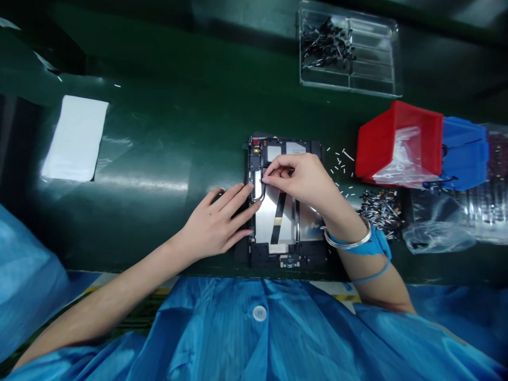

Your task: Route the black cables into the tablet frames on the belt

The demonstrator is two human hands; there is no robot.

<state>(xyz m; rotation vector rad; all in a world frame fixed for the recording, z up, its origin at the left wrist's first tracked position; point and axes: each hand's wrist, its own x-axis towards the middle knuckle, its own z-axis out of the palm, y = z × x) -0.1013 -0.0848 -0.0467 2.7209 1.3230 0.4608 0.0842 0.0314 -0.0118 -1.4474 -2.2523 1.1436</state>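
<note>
An opened tablet [265,222] lies on the green bench, its silver battery plates and black flat ribbon cables bare. My left hand [216,225] rests at its left edge with fingers spread, the fingertips touching the frame beside a narrow white piece [257,185]. A thin black cable [261,198] curves round the lower end of that piece. Over the upper part of the tablet is my right hand [297,174], thumb and index finger pinched together next to the white piece. Whatever sits between those fingertips is too small to make out.
Small white strips [343,169] and a heap of small metallic parts [383,209] lie right of the tablet. Beyond are a red bin [377,143] with plastic bags, a blue bin [464,151] and a clear tray [375,53] of black parts. A white sheet [75,137] lies left.
</note>
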